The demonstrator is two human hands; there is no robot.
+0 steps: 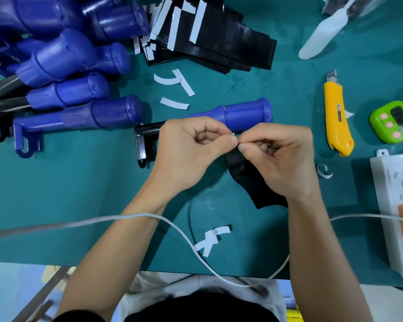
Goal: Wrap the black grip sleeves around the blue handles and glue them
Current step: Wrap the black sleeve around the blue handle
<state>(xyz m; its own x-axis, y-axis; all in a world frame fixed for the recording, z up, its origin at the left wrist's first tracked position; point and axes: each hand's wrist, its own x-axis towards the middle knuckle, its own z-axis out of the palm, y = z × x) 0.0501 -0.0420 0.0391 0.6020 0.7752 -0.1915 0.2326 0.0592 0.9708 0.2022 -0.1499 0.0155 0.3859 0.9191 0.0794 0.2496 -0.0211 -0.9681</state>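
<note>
Pinching black grip sleeve point(249, 182) top edge.
My left hand point(189, 149) and right hand point(284, 161), fingers curled, both grip it; knife point(337, 117) label unreadable.

Bright even overhead light, soft shadows, edges warped.

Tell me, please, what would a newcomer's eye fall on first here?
At centre, the left grip and right grip pinch one thin black flexible sleeve before a lone blue plastic handle. A pile of similar blue handles fills the upper left; a yellow utility knife lies at right.
</note>
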